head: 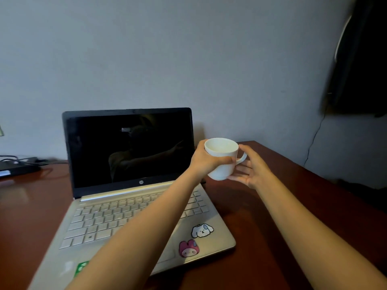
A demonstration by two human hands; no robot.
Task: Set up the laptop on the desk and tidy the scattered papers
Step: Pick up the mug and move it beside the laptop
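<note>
A silver laptop [129, 208] stands open on the dark red-brown desk [261, 222], its screen black and two cartoon stickers on the palm rest. To the right of the screen, a white mug [222, 158] is held in the air above the desk. My left hand [204, 159] grips the mug's body, my forearm crossing over the keyboard. My right hand [251, 168] cups the mug from the handle side and below, fingers spread under its base and thumb by the handle. No papers are in view.
A black flat device with cables [16, 164] lies at the desk's far left. A dark cloth or garment [356, 65] hangs on the wall at upper right, a thin cord [313, 141] trailing down from it. The desk's right edge runs diagonally.
</note>
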